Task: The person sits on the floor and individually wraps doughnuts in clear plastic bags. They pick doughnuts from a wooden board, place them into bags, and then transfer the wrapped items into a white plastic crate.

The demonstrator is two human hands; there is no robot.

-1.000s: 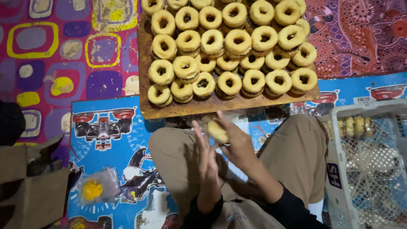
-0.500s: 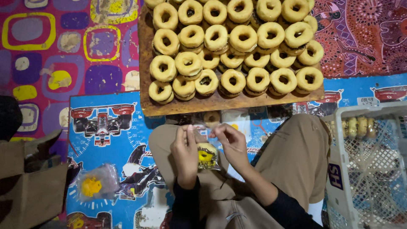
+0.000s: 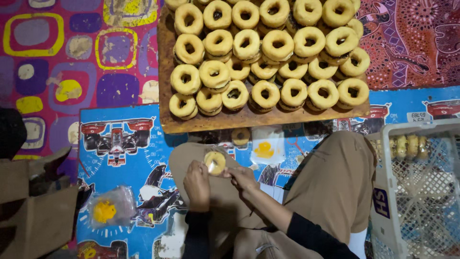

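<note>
Golden doughnuts (image 3: 268, 52), blue car-print mat (image 3: 120, 148)

head cam | looks pretty much straight down from the wearer's head | close over lap and hands (image 3: 220, 180) | wooden tray (image 3: 167, 115) up top, white crate (image 3: 383, 158) at right edge | only one view

A home floor used for food packing: patterned mats (image 3: 72, 62), a wooden board (image 3: 249, 117) of doughnuts (image 3: 268, 45), a plastic crate (image 3: 421, 192) at right.

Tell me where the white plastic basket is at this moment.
In the head view, the white plastic lattice basket stands at the right edge of the picture, on the person's right, beside the knee in tan trousers and below the wooden board of ring doughnuts.
</note>
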